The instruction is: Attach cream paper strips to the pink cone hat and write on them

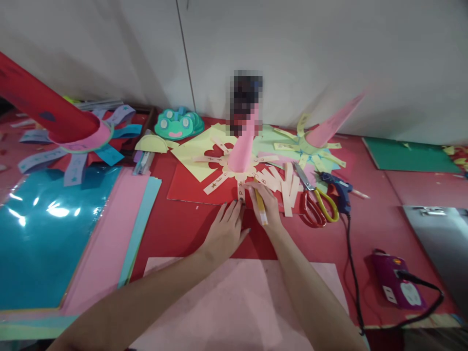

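My right hand [269, 204] is closed around a yellow pen [261, 208], its tip near a lettered paper strip [241, 191]. Flat beside it lies my left hand [224, 229], fingers stretched out and fingertips at the strip's near end. The strip belongs to a ring of pale paper strips spreading from the base of a pink paper cone [241, 155]. Letters show on several strips, and a star on one. Under them is a red board [190, 185]. Loose blank strips [288, 190] lie piled just right of my right hand.
Scissors [318, 202] and a blue glue gun [341, 192] lie to the right, its cord running to a purple power box [398, 282]. A second pink cone [332, 124] and a red paper tube [47, 107] stand at either side. Pink paper [237, 302] lies in front.
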Demonstrator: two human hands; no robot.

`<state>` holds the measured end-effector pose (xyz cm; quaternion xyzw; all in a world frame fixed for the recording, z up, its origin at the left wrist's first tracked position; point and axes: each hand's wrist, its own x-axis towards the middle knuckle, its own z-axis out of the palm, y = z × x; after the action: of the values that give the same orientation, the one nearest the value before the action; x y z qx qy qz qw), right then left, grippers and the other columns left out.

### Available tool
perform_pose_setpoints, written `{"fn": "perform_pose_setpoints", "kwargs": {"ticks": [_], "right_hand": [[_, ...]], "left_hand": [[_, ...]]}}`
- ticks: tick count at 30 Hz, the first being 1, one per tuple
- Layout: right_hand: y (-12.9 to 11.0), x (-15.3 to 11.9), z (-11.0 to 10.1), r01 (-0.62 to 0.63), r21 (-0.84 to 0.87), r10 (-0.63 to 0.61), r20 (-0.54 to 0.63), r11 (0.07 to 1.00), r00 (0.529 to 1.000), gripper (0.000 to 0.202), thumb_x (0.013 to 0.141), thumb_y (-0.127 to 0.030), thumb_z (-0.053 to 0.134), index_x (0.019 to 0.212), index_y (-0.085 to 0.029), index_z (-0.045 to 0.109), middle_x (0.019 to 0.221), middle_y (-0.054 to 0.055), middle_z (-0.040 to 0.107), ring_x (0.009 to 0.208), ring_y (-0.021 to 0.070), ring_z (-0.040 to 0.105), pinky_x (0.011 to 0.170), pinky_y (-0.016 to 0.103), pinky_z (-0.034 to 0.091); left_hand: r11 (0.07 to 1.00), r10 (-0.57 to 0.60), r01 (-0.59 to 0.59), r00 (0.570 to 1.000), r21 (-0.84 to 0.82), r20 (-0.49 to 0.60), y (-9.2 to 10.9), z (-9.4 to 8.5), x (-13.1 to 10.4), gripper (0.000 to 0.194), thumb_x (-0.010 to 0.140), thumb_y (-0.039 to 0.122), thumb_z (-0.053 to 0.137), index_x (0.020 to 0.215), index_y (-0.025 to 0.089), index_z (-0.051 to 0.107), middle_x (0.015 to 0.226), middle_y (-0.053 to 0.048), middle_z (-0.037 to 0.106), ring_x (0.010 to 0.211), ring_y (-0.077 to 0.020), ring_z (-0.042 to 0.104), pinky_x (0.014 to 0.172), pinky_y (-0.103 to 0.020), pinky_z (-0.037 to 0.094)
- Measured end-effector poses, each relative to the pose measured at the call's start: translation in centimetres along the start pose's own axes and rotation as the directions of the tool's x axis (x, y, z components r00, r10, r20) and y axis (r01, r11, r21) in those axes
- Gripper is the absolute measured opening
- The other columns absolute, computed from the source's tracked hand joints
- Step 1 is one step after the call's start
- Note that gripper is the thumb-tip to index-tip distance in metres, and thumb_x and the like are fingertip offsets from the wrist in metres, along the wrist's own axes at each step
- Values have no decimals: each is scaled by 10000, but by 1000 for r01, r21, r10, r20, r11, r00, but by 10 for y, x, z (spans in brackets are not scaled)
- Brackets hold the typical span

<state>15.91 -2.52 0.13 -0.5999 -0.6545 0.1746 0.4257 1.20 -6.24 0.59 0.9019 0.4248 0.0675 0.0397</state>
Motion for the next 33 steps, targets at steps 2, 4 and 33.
{"fn": "perform_pose_setpoints", "kwargs": {"ticks": [2, 4, 33], "right_hand": [[0, 0, 0, -1, -14, 1, -13, 1000, 1000, 221, 912, -279, 429, 985, -229, 631, 971, 43, 689, 934, 163, 621, 863, 331, 487], [0, -1, 1, 8, -34, -9, -26, 999, 1000, 218, 906, -276, 439, 997, -225, 630, 973, 45, 686, 936, 162, 618, 861, 327, 494], [6, 2, 7, 147, -203, -109, 184, 968, 977, 244, 932, -304, 379, 1065, -212, 561, 1261, 41, 593, 1187, 196, 514, 1116, 488, 239]], "left_hand": [[1000, 18, -18, 1000, 26, -13, 0, 0, -1, 453, 940, 313, 330, 1232, 42, 547, 1325, -176, 503, 1250, -270, 459, 1066, -424, 356], [998, 28, -27, 999, 48, -30, 1, -1, -1, 455, 942, 299, 320, 1228, 28, 547, 1310, -180, 518, 1235, -272, 475, 1058, -417, 367], [1000, -19, 19, 999, -4, -51, 0, 3, 1, 474, 915, 313, 358, 1303, 65, 467, 1367, -169, 462, 1270, -262, 430, 1066, -417, 326]]}}
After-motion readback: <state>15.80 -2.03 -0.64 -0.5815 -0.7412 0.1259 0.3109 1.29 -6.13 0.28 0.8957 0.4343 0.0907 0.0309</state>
